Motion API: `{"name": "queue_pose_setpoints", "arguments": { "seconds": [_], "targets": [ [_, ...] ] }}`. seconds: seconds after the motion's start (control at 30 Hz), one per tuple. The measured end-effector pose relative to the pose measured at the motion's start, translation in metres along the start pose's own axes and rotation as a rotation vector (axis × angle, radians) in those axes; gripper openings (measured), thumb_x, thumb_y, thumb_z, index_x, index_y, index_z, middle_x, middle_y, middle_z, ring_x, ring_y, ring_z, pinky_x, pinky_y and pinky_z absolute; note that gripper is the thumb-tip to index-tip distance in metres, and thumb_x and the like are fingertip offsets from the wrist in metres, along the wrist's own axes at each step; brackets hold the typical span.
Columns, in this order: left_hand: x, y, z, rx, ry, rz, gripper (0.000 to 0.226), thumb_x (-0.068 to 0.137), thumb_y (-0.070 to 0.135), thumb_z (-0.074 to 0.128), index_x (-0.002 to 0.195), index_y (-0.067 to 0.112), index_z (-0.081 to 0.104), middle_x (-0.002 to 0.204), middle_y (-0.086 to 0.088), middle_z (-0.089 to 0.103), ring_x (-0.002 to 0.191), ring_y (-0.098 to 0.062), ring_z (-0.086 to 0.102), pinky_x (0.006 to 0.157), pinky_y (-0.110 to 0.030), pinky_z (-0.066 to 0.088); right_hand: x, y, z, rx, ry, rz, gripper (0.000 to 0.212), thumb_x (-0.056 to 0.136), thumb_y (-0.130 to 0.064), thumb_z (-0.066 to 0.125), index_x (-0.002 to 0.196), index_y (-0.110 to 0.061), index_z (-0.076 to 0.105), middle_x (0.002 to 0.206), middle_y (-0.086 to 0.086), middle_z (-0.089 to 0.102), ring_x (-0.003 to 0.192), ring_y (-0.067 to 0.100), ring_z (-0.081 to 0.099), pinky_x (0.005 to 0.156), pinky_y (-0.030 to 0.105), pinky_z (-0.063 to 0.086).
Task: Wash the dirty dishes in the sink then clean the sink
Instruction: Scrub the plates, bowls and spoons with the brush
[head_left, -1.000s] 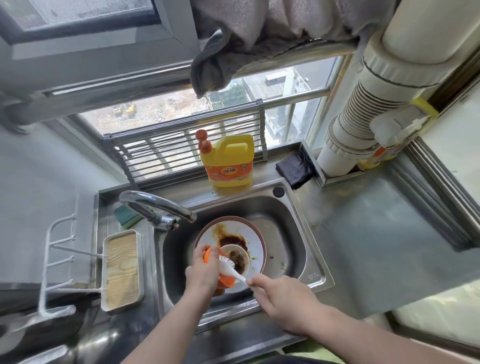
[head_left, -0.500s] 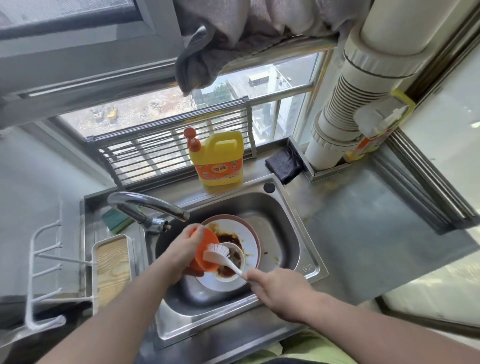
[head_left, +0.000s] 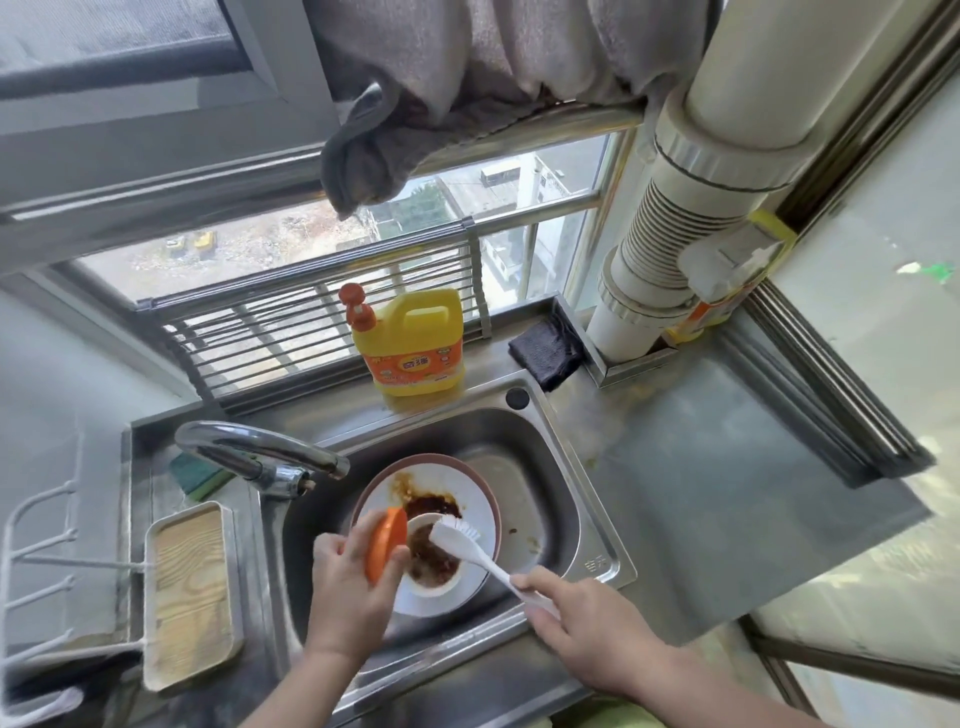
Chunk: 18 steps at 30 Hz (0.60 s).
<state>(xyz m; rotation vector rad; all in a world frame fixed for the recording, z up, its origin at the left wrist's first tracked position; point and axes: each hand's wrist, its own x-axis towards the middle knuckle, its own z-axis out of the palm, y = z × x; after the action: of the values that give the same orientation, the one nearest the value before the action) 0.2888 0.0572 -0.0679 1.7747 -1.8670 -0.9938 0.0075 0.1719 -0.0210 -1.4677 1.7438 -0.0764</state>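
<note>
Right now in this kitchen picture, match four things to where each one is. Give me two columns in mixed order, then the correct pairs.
Things:
1. white brush
2. orange dish
3. yellow detergent bottle
4. green sponge

Places:
A. on the ledge behind the sink, by the window
B. in the right hand
C. behind the tap, left of the basin
D. in the left hand, held on edge

Pairs: 1-B, 2-D, 3-A, 4-C
</note>
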Motion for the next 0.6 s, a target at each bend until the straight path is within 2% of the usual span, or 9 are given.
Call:
{"name": "queue_pose_setpoints", "arguments": {
  "seconds": [0.07,0.13,0.2,0.3,0.4,0.47,0.5,0.6],
  "targets": [
    [0.006,0.006,0.005,-0.201,0.058,-0.216,0.037,0.093,0.073,0.052,0.128,0.062,0.049,0.118,-0.001,0.046,0.101,-0.020,0.056,0.093,-0.043,0.050,0.001,0.004,-0.003,0.097,-0.017,0.037,0.032,0.099,-0.055,0.045,0.131,-0.053,0.044,0.082,0.000,0.066,0.080,0.021,0.062,0.077,0.039,0.052],
    [0.012,0.013,0.013,-0.301,0.081,-0.370,0.036,0.099,0.067,0.049,0.133,0.055,0.047,0.130,-0.007,0.050,0.110,-0.030,0.056,0.097,-0.058,0.054,0.001,0.008,-0.007,0.230,-0.016,0.094,0.029,0.095,-0.055,0.052,0.123,-0.054,0.050,0.087,-0.007,0.068,0.077,0.010,0.062,0.079,0.032,0.052],
    [0.020,0.020,0.022,-0.369,0.091,-0.439,0.042,0.098,0.067,0.047,0.136,0.048,0.046,0.134,-0.007,0.052,0.116,-0.033,0.056,0.098,-0.063,0.053,0.001,0.013,-0.012,0.403,0.053,0.157,0.027,0.085,-0.058,0.057,0.112,-0.052,0.054,0.093,-0.010,0.072,0.075,0.003,0.063,0.076,0.026,0.051],
    [0.043,0.040,0.042,-0.407,0.091,-0.455,0.035,0.104,0.064,0.043,0.133,0.045,0.047,0.130,-0.004,0.060,0.114,-0.028,0.059,0.102,-0.056,0.051,0.002,0.023,-0.022,0.637,0.153,0.248,0.028,0.076,-0.059,0.061,0.103,-0.051,0.059,0.083,-0.005,0.074,0.061,-0.001,0.058,0.065,0.027,0.048],
    [0.074,0.063,0.067,-0.297,0.011,-0.471,0.035,0.108,0.053,0.044,0.141,0.043,0.045,0.131,-0.001,0.061,0.112,-0.026,0.056,0.098,-0.045,0.045,-0.001,0.040,-0.031,0.846,0.198,0.281,0.019,0.080,-0.050,0.067,0.099,-0.049,0.066,0.065,-0.009,0.068,0.053,0.000,0.052,0.061,0.027,0.042],
    [0.096,0.077,0.081,-0.143,-0.098,-0.390,0.040,0.105,0.047,0.052,0.143,0.044,0.040,0.131,0.000,0.062,0.109,-0.026,0.058,0.092,-0.043,0.048,-0.006,0.051,-0.038,0.895,0.217,0.268,0.009,0.091,-0.037,0.070,0.097,-0.043,0.069,0.057,-0.011,0.055,0.048,0.005,0.044,0.052,0.019,0.037],
    [0.107,0.083,0.086,-0.047,-0.145,-0.305,0.048,0.102,0.046,0.059,0.145,0.044,0.038,0.130,0.000,0.062,0.109,-0.026,0.060,0.089,-0.041,0.049,-0.009,0.055,-0.042,0.913,0.209,0.265,0.012,0.097,-0.027,0.070,0.098,-0.039,0.069,0.054,-0.008,0.050,0.045,0.007,0.040,0.047,0.017,0.034],
    [0.143,0.096,0.103,0.311,-0.296,0.021,0.077,0.085,0.047,0.080,0.151,0.042,0.039,0.132,0.003,0.056,0.120,-0.027,0.056,0.099,-0.041,0.049,-0.012,0.064,-0.050,0.975,0.178,0.280,0.012,0.101,-0.009,0.066,0.106,-0.020,0.067,0.050,0.000,0.042,0.038,0.012,0.032,0.040,0.019,0.028]
  ]
}}
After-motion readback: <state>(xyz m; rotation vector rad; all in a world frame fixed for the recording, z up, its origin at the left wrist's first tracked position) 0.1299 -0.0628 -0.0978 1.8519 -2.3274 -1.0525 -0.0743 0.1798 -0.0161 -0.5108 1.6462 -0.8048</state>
